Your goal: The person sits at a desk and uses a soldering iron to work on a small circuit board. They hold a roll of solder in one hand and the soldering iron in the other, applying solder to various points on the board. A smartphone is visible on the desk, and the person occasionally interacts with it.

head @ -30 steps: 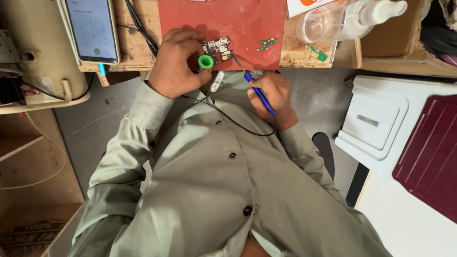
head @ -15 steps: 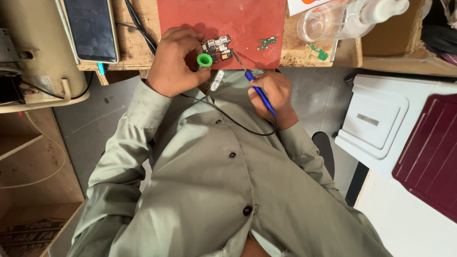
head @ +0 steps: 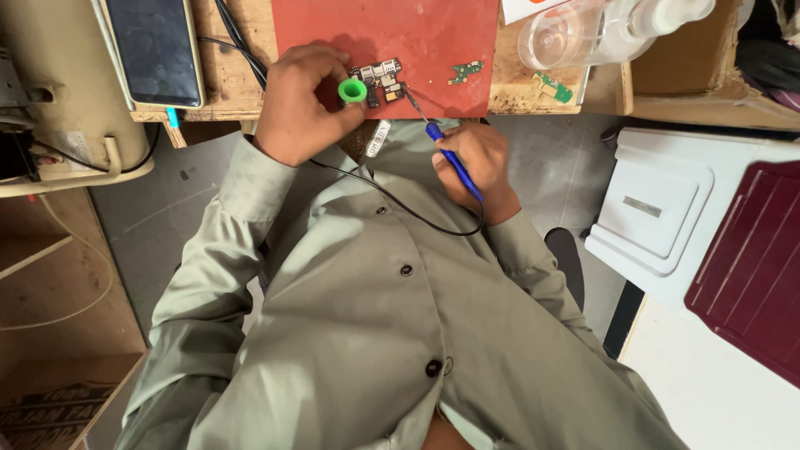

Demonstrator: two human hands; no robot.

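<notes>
Head view shows the left hand (head: 302, 104) pinching a green ring (head: 352, 90) beside the circuit board (head: 381, 79) on the red mat (head: 417, 42), while the right hand (head: 471, 162) grips a blue soldering iron (head: 450, 158), tip at the board.

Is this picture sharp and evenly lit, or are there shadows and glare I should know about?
Head view: mostly sharp; light is soft and even. The left hand casts a shadow on the red mat; the phone screen is dark, without glare; the clear plastic container shows faint highlights. The wide lens bends the edges, and the shirt fills the frame.
</notes>
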